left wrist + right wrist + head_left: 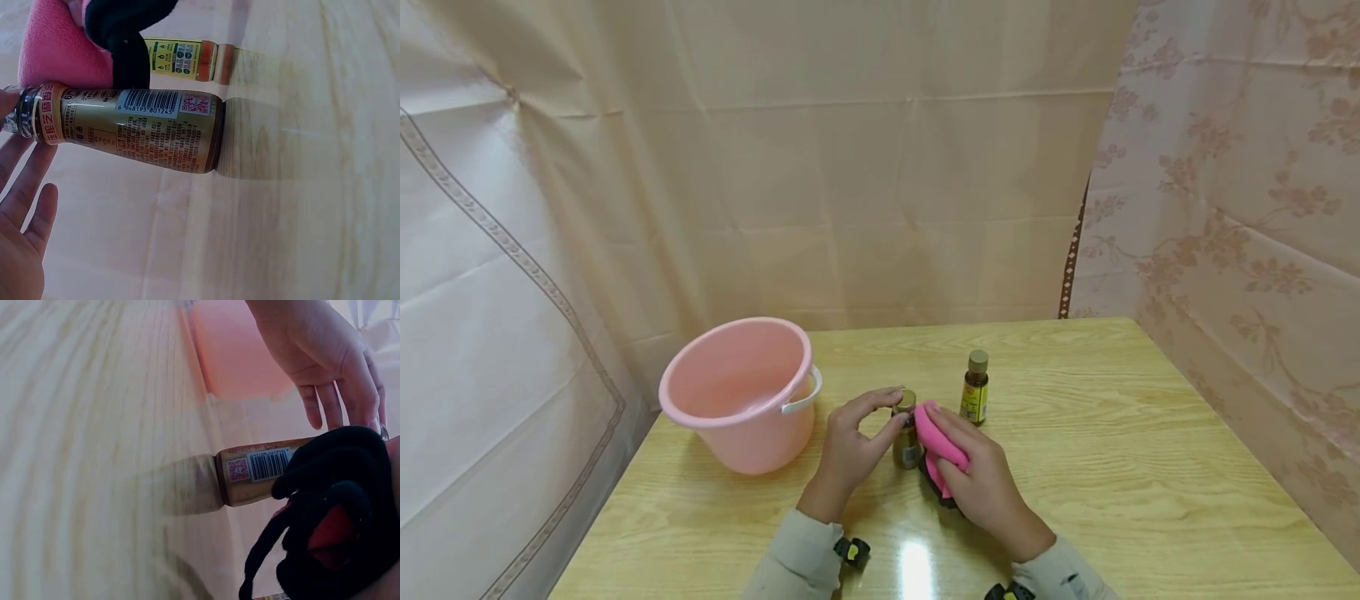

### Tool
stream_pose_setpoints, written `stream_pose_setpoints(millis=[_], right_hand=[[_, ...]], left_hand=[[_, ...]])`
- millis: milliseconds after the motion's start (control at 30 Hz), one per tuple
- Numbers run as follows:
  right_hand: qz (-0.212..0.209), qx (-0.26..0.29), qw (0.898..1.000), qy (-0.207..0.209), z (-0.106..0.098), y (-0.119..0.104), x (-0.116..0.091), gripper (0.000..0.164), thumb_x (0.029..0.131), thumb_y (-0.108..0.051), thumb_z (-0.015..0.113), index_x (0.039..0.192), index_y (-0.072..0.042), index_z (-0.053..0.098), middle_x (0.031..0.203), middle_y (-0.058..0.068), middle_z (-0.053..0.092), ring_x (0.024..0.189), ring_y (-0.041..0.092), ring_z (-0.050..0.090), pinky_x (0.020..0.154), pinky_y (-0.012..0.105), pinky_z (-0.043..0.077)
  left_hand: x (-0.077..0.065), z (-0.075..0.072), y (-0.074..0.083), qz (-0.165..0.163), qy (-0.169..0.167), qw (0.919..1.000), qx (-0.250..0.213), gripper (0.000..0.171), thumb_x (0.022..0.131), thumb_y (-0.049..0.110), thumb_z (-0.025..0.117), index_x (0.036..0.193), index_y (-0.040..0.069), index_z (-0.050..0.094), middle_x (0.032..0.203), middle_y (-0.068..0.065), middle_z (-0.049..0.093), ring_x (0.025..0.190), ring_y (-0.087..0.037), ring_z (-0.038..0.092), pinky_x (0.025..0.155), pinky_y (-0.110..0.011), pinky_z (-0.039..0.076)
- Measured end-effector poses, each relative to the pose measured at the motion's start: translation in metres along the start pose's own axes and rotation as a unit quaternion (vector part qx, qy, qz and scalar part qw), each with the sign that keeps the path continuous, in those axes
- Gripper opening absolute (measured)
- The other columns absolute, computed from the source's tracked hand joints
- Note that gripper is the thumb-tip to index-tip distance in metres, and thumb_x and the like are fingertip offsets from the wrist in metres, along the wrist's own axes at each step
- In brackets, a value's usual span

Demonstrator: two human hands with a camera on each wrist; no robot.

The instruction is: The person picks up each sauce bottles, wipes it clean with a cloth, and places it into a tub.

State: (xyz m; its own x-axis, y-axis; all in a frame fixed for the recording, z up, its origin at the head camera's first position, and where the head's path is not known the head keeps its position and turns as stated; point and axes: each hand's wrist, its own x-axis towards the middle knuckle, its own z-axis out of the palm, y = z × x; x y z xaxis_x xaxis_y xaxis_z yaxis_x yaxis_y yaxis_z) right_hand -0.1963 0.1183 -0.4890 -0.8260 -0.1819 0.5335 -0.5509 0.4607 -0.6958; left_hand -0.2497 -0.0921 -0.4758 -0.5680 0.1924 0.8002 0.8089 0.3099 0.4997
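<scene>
A small sesame oil bottle (147,128) with a gold-brown label and barcode stands upright on the table. My left hand (852,443) pinches it near its gold cap (906,400) between fingers and thumb. In my right hand (987,483) is a bunched pink cloth (942,442) with black edging, held against the bottle's right side near the neck. The black edging (340,487) hangs in folds in the right wrist view, hiding the bottle's upper part there. A second bottle (975,390), with a yellow-green label and dull gold cap, stands behind my right hand.
On the left of the table stands a pink bucket (760,446) with a white handle (802,393). The wood-grain table (1150,467) ends at a beige curtain (880,208) behind, with patterned cloth (1247,233) hanging on the right.
</scene>
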Motion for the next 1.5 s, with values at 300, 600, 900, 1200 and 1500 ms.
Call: stream_pose_setpoints(millis=[300, 600, 900, 1200, 1500], right_hand=[[0.006, -0.038, 0.999, -0.024, -0.0003, -0.0008, 0.0018, 0.067, 0.091, 0.004, 0.069, 0.151, -0.022, 0.055, 0.155, 0.004, 0.054, 0.139, 0.026, 0.055, 0.103, 0.045, 0.053], [0.092, -0.063, 0.991, -0.075, 0.0014, 0.0036, 0.0005, 0.06, 0.091, -0.003, 0.072, 0.146, -0.022, 0.061, 0.149, 0.0, 0.059, 0.128, 0.017, 0.06, 0.103, 0.042, 0.053], [0.112, -0.099, 0.984, -0.093, 0.0018, 0.0048, -0.0001, 0.064, 0.088, -0.003, 0.073, 0.147, -0.025, 0.06, 0.142, -0.002, 0.065, 0.113, 0.012, 0.063, 0.096, 0.041, 0.054], [0.116, -0.085, 0.985, -0.091, 0.0023, 0.0065, -0.0009, 0.065, 0.088, -0.001, 0.073, 0.147, -0.026, 0.06, 0.142, -0.003, 0.064, 0.104, 0.011, 0.063, 0.088, 0.034, 0.054], [0.118, -0.012, 0.99, -0.074, 0.0019, 0.0067, -0.0012, 0.067, 0.092, -0.001, 0.069, 0.149, -0.034, 0.056, 0.147, -0.009, 0.06, 0.105, 0.011, 0.065, 0.083, 0.026, 0.056]], left_hand=[[0.0008, -0.003, -0.0002, -0.022, -0.005, 0.9997, 0.003, 0.026, 0.092, 0.014, 0.08, 0.117, 0.014, 0.077, 0.121, -0.004, 0.077, 0.106, -0.02, 0.075, 0.088, -0.039, 0.06], [-0.0015, -0.0022, -0.0029, -0.02, -0.003, 0.9998, 0.004, 0.026, 0.091, 0.013, 0.081, 0.116, 0.013, 0.078, 0.119, -0.004, 0.077, 0.099, -0.018, 0.075, 0.083, -0.036, 0.059], [0.0009, -0.0033, -0.0016, 0.019, 0.001, 0.9998, -0.001, 0.025, 0.092, 0.003, 0.076, 0.117, 0.007, 0.077, 0.118, -0.01, 0.077, 0.105, -0.024, 0.076, 0.092, -0.028, 0.058], [0.0009, -0.0028, -0.0041, 0.036, 0.003, 0.9994, 0.0, 0.027, 0.09, 0.001, 0.078, 0.116, 0.006, 0.077, 0.118, -0.011, 0.077, 0.105, -0.025, 0.076, 0.097, -0.024, 0.055], [0.0002, -0.0024, -0.0025, 0.027, 0.005, 0.9996, -0.007, 0.029, 0.088, 0.002, 0.08, 0.116, 0.007, 0.077, 0.12, -0.011, 0.076, 0.111, -0.028, 0.074, 0.1, -0.028, 0.054]])
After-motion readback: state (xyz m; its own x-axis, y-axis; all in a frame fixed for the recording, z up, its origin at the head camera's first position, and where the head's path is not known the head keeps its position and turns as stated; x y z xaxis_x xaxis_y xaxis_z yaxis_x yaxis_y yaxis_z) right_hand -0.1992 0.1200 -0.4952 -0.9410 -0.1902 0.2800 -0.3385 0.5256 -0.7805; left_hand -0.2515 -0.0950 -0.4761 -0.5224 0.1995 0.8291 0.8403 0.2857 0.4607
